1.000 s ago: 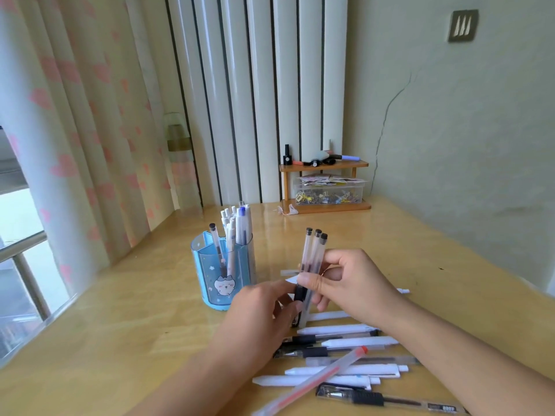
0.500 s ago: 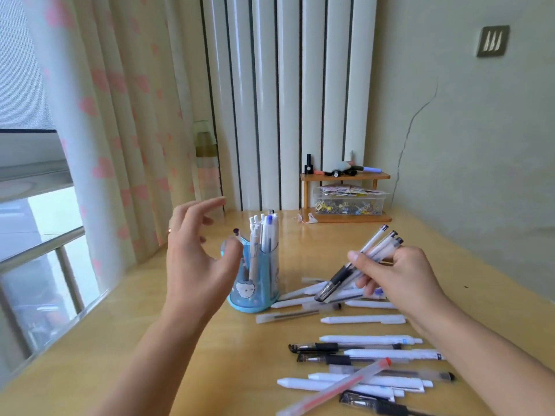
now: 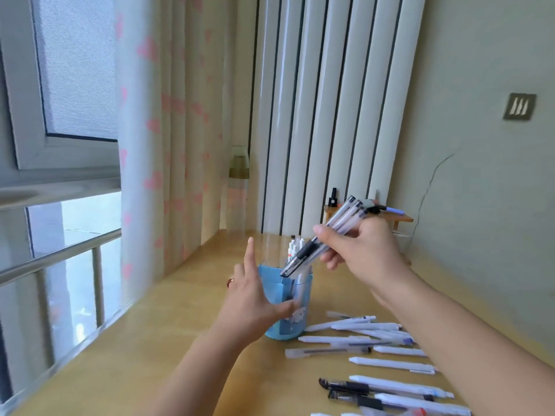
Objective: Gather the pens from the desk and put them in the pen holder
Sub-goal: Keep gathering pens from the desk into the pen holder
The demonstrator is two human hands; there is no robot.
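Our right hand (image 3: 360, 253) has swung its clenched grip on the bundle of gel pens (image 3: 324, 238) over — tips now at the rim of the blue pen holder (image 3: 295, 322). Our left hand (image 3: 255, 298), fingers spread, has dropped to steady the holder's side — many pens (image 3: 390, 363) remain on the tabletop (image 3: 168, 340).

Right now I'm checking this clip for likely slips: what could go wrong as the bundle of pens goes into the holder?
1. The right hand holds the bundle of pens tilted, tips just at the rim of the blue pen holder; they might catch the rim or the white pens already standing inside.
2. The left hand touches the holder with spread fingers only, so a push could tip it.
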